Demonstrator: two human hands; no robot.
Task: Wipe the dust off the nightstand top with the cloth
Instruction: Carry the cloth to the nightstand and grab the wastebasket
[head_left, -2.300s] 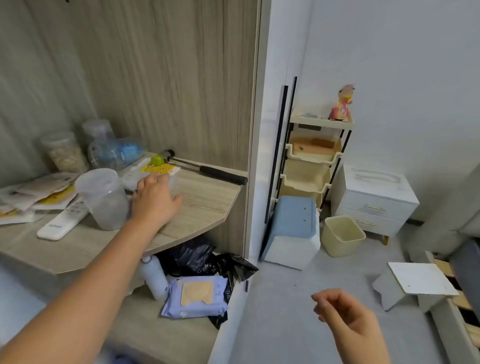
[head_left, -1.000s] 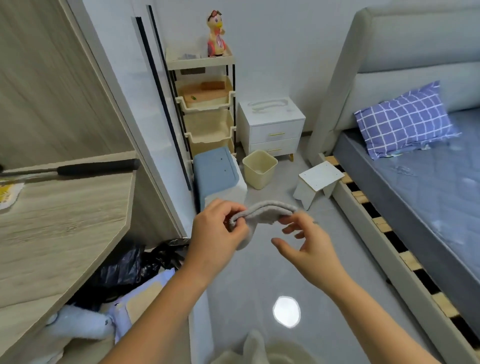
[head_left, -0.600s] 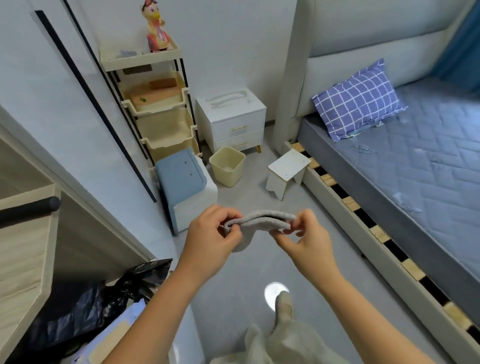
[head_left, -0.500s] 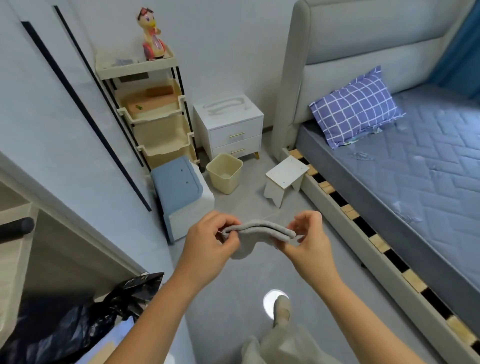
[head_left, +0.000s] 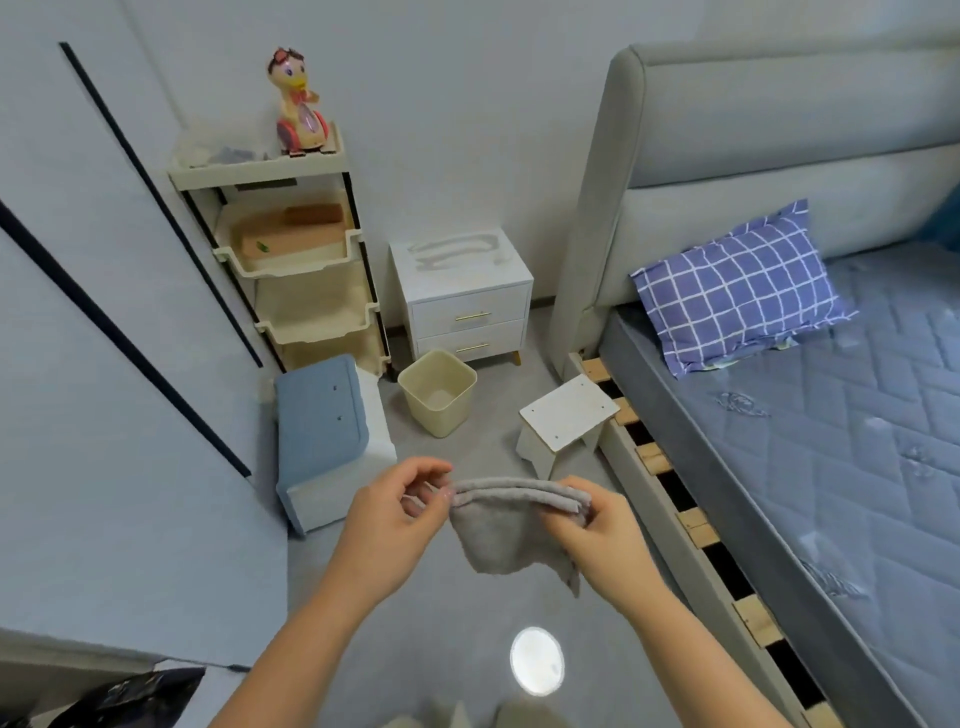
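A folded grey cloth (head_left: 506, 525) hangs between both hands at chest height over the floor. My left hand (head_left: 392, 512) pinches its left end and my right hand (head_left: 597, 525) grips its right end. The white two-drawer nightstand (head_left: 460, 260) stands against the far wall between the shelf rack and the bed, with dusty smear marks across its top. It is well beyond the hands, farther across the floor.
A cream bin (head_left: 437, 391) and a small white stool (head_left: 566, 418) sit on the floor in front of the nightstand. A blue-topped box (head_left: 322, 423) stands left, below a cream shelf rack (head_left: 296, 254) with a toy duck. The bed (head_left: 810, 395) fills the right side.
My left hand took the cloth from the wooden desk, then my right hand gripped its other end. The view swung right from the desk toward the nightstand and bed, and moved closer.
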